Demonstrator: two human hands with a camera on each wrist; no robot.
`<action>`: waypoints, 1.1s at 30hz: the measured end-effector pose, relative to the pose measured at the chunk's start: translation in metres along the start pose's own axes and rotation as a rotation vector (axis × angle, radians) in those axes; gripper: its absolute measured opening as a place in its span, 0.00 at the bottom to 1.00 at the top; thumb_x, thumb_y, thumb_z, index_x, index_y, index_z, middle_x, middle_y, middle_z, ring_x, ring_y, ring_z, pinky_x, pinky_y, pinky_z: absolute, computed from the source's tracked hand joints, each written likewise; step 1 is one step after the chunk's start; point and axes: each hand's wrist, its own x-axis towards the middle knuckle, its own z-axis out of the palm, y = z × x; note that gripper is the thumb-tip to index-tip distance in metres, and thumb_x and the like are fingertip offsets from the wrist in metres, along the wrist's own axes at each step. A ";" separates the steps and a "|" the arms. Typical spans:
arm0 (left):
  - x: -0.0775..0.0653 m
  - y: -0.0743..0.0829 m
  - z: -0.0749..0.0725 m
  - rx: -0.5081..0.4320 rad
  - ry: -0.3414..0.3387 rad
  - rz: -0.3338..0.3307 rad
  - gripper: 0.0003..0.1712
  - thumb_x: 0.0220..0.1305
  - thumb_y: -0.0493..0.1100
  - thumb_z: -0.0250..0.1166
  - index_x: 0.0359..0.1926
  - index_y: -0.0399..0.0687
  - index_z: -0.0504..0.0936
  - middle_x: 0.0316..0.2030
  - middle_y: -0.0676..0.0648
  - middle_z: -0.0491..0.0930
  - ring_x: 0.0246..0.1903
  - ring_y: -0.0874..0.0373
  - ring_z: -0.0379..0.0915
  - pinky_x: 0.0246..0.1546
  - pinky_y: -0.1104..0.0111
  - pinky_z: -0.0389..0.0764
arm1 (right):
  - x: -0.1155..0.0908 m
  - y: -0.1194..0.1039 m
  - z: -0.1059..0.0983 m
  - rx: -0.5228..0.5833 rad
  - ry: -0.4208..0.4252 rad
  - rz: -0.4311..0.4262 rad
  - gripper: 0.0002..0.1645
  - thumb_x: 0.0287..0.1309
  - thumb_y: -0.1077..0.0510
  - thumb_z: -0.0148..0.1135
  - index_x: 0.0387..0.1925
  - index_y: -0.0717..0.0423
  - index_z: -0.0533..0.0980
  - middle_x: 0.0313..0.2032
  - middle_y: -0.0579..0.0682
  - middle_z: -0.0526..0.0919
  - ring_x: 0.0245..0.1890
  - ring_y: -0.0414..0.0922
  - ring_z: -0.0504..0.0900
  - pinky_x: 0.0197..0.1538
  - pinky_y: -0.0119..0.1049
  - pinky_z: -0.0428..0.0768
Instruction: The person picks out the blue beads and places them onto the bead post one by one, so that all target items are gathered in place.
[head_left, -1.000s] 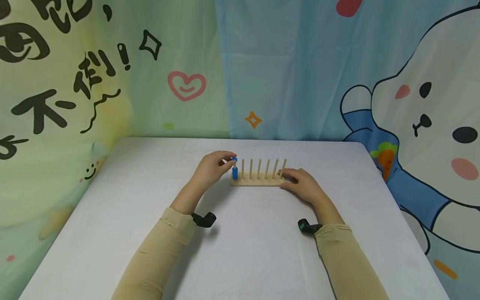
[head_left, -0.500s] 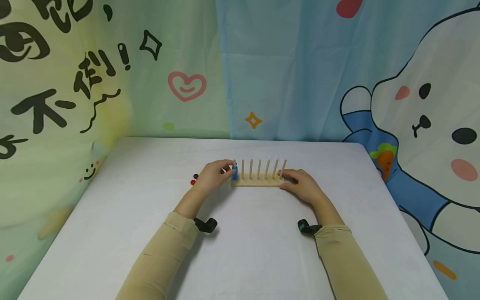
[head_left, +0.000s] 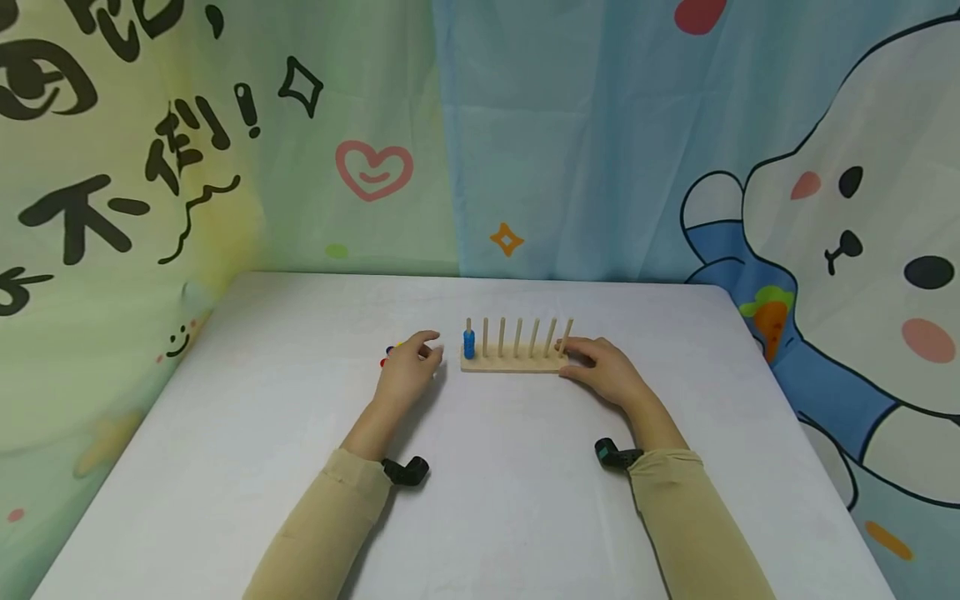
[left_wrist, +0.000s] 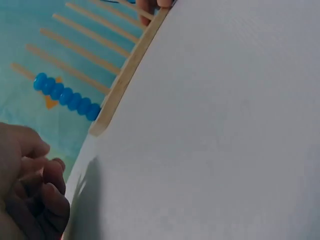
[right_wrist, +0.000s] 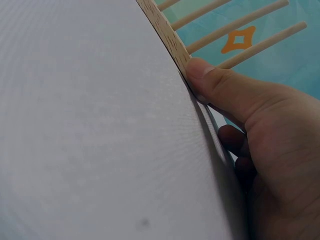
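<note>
A wooden peg board (head_left: 513,364) with a row of several upright pegs stands on the white table. Blue beads (head_left: 468,344) are stacked on its leftmost peg; the left wrist view shows the blue beads (left_wrist: 65,95) threaded one against another, the peg's tip bare above them. My left hand (head_left: 405,375) is to the left of the board, apart from it, fingers loosely bent with nothing visible in them. My right hand (head_left: 606,367) grips the board's right end, thumb (right_wrist: 202,70) against the front edge of the base and other fingers behind, partly hidden.
Small coloured beads, among them a red bead (head_left: 382,362) and a dark blue one (head_left: 388,350), lie just beyond my left hand, which partly covers them. A printed curtain (head_left: 540,167) hangs behind the white table (head_left: 525,500).
A blue bead held at the top of the leftmost peg has slid down onto the stack. My left hand has let go and moved left, towards the loose beads. The right hand stays put.
</note>
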 end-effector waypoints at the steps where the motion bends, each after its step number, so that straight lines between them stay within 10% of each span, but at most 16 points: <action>1: -0.002 -0.003 -0.002 -0.008 0.015 -0.026 0.22 0.71 0.48 0.57 0.63 0.48 0.76 0.32 0.48 0.83 0.23 0.61 0.75 0.23 0.70 0.73 | 0.000 0.000 0.000 -0.001 0.000 -0.001 0.32 0.59 0.43 0.68 0.64 0.44 0.75 0.60 0.53 0.78 0.53 0.51 0.75 0.59 0.53 0.72; 11: -0.002 -0.017 -0.015 0.054 0.067 -0.119 0.29 0.68 0.46 0.55 0.66 0.36 0.72 0.33 0.40 0.84 0.38 0.49 0.80 0.49 0.57 0.79 | 0.000 -0.003 -0.002 0.001 -0.005 -0.001 0.31 0.59 0.44 0.68 0.63 0.44 0.75 0.61 0.53 0.78 0.54 0.52 0.75 0.59 0.54 0.72; 18: -0.002 -0.020 -0.012 0.042 0.051 -0.093 0.21 0.69 0.45 0.57 0.59 0.42 0.78 0.20 0.49 0.80 0.19 0.58 0.75 0.30 0.66 0.74 | 0.000 -0.004 -0.002 -0.009 -0.006 -0.003 0.31 0.59 0.45 0.68 0.63 0.45 0.75 0.62 0.52 0.78 0.54 0.52 0.75 0.60 0.54 0.72; 33: 0.003 -0.014 0.001 0.198 0.022 -0.078 0.20 0.69 0.49 0.61 0.58 0.48 0.79 0.44 0.44 0.86 0.43 0.48 0.81 0.45 0.53 0.80 | -0.001 -0.002 -0.001 -0.011 -0.008 -0.010 0.32 0.59 0.44 0.68 0.63 0.47 0.75 0.61 0.53 0.78 0.53 0.51 0.75 0.59 0.53 0.72</action>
